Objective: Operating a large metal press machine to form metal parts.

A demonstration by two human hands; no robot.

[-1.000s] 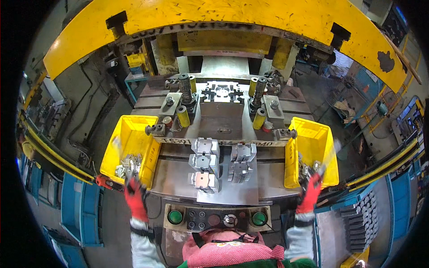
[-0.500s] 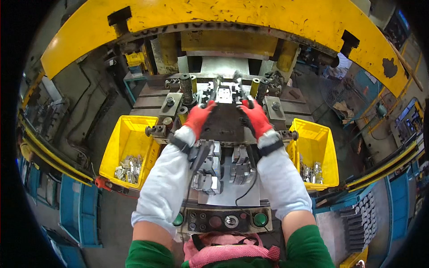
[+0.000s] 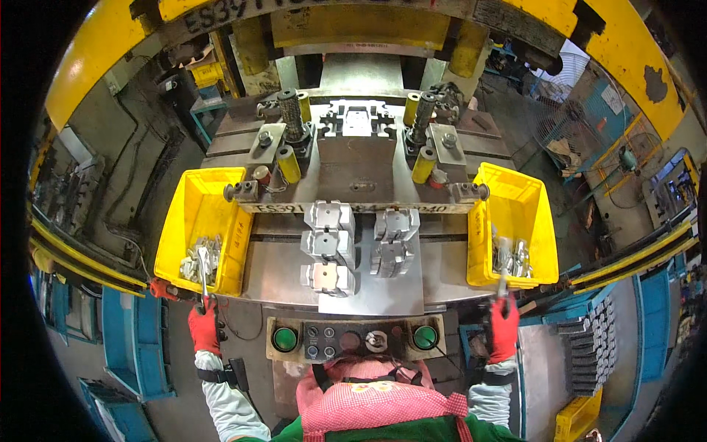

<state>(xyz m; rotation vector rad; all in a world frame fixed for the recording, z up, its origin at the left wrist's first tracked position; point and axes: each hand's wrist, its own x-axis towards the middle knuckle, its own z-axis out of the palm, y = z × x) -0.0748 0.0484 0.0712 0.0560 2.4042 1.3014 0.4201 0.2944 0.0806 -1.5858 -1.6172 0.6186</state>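
Note:
My left hand [image 3: 204, 325], in a red glove, is closed at the near edge of the left yellow bin [image 3: 168, 234]. A slim silvery metal piece [image 3: 204, 283] sticks up from its fingers over the bin's loose metal pieces. My right hand [image 3: 504, 328], also red-gloved, is closed below the right yellow bin [image 3: 547, 236]. From it a slim, blurred metal piece [image 3: 502, 284] points up toward that bin; its exact kind is unclear. Between the posts of the press die [image 3: 356, 158] lies a bright flat metal part [image 3: 359, 119], away from both hands.
Stacks of silvery metal blocks [image 3: 328, 247] and further stacked plates [image 3: 392, 254] stand on the press table before the die. A control panel [image 3: 356, 339] with two green buttons sits at the near edge. Overhead is the yellow press frame [image 3: 618, 55]. More stacked parts [image 3: 593, 361] lie at right.
Both hands have drawn back from the die and parted, left hand to the left bin, right hand to the right bin. The view has shifted, showing the die and stacks unobstructed.

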